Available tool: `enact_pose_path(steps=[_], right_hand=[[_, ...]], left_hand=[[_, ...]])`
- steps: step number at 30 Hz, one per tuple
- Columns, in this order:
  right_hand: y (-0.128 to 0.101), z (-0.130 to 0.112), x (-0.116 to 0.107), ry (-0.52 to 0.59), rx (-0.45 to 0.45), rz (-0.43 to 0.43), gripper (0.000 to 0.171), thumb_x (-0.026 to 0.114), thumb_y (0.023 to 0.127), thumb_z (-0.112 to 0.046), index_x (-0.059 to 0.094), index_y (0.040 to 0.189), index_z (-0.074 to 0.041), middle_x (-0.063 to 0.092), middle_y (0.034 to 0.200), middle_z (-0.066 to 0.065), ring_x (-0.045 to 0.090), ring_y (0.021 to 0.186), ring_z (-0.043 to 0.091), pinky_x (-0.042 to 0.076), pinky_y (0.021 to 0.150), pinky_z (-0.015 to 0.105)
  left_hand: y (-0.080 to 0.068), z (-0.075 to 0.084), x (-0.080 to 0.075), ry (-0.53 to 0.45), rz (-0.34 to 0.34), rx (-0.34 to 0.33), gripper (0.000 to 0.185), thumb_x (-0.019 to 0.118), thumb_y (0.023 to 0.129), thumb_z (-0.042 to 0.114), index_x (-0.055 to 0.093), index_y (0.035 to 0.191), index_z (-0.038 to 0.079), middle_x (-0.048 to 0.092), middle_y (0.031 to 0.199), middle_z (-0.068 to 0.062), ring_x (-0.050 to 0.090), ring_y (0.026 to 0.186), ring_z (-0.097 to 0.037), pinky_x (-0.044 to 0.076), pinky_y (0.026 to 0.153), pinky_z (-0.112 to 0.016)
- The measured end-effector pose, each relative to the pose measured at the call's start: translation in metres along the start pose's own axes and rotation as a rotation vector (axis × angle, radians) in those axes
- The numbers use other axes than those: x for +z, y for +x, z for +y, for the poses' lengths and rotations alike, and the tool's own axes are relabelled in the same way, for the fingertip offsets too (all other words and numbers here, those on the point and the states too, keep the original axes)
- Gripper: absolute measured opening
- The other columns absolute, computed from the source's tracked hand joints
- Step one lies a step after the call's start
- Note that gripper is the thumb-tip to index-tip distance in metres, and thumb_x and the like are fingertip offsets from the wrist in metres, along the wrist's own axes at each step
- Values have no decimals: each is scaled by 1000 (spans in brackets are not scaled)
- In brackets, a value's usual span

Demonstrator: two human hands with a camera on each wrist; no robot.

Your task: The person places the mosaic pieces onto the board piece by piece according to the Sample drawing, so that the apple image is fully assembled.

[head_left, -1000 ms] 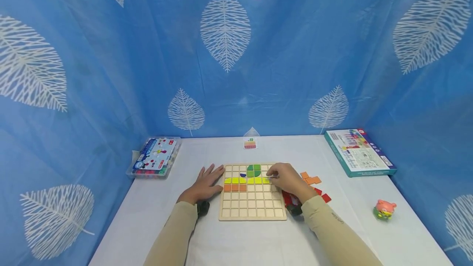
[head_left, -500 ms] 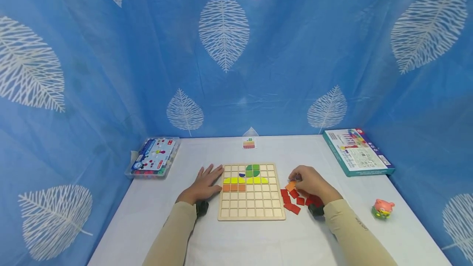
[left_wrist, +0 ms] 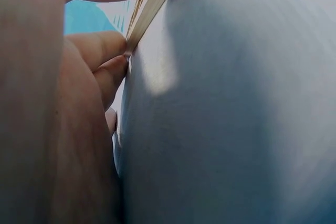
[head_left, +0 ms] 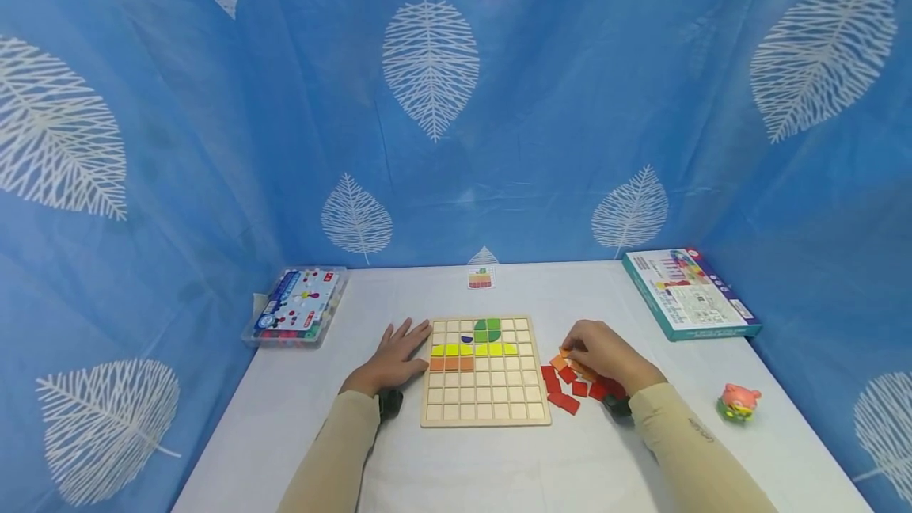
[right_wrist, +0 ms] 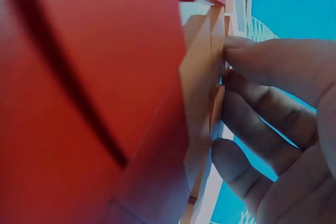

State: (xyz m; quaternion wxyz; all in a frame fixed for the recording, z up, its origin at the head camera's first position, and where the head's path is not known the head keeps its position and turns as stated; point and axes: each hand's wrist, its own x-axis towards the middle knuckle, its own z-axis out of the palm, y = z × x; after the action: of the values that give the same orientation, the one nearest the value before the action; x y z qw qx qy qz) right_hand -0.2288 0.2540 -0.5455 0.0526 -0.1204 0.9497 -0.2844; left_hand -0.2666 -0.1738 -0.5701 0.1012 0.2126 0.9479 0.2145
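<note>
A wooden grid board (head_left: 492, 412) lies on the table. It carries green pieces (head_left: 488, 330), a small dark blue piece (head_left: 466, 340), a row of yellow pieces (head_left: 452, 350) and three orange tiles (head_left: 452, 363) on the left. My left hand (head_left: 388, 361) rests with fingers spread beside the board's left edge, fingertips touching its wooden rim (left_wrist: 149, 17). Right of the board, my right hand (head_left: 606, 355) pinches at an orange tile (head_left: 565, 353) with curled fingers; the fingers partly hide the grip. Loose orange tiles (right_wrist: 199, 72) and red tiles (head_left: 564, 402) lie under and around it.
A small pattern card (head_left: 481, 278) is at the back middle. A clear plastic case (head_left: 298, 304) stands back left and a teal-edged box (head_left: 691, 294) back right. A pink toy figure (head_left: 739, 402) sits at the right. Blue curtains (head_left: 499, 180) enclose the table.
My right hand has left the board's upper right side and moved right to the loose orange tiles, where its fingers close at one. The left hand stays by the board's left edge.
</note>
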Motion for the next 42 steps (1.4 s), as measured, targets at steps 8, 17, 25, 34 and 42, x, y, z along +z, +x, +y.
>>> enact_pose_path(steps=[8, 17, 25, 34, 42], right_hand=[[-1, -2, 8, -59, -69, 41, 14, 82, 86, 0, 81, 99, -5, 72, 98, 1, 68, 95, 24, 59, 93, 49], [5, -10, 7, -84, 11, 95, 8, 86, 86, -6, 81, 91, -9, 69, 88, -1, 63, 81, 18, 61, 86, 44], [10, -26, 17, -18, -74, 143, 5, 84, 87, -8, 81, 90, -11, 70, 92, -2, 62, 83, 16, 60, 82, 43], [21, -66, 31, 32, -275, 71, 11, 83, 90, -4, 81, 95, -13, 70, 93, -7, 66, 87, 13, 60, 77, 37], [33, -99, 57, -25, -418, 10, 10, 82, 91, -6, 80, 88, -14, 67, 85, -13, 61, 80, 7, 57, 71, 30]], left_hand=[[-1, 0, -2, 17, -15, -7, 76, 56, 96, 38, 36, 166, 17, 29, 171, 2, 7, 160, -27, -7, 125, -51], [-1, -1, -2, 22, -3, 10, 77, 54, 95, 38, 35, 166, 16, 28, 171, 1, 8, 160, -29, -5, 125, -52], [-2, 1, -2, 18, 2, 6, 76, 54, 96, 37, 36, 166, 15, 29, 171, 1, 8, 160, -29, -5, 126, -52], [-4, 3, -3, 3, -1, 4, 76, 55, 96, 36, 37, 166, 15, 29, 171, 1, 8, 160, -29, -4, 126, -53], [-2, 2, -3, 1, -3, 4, 76, 56, 95, 37, 37, 166, 16, 29, 171, 1, 9, 160, -29, -5, 126, -52]])
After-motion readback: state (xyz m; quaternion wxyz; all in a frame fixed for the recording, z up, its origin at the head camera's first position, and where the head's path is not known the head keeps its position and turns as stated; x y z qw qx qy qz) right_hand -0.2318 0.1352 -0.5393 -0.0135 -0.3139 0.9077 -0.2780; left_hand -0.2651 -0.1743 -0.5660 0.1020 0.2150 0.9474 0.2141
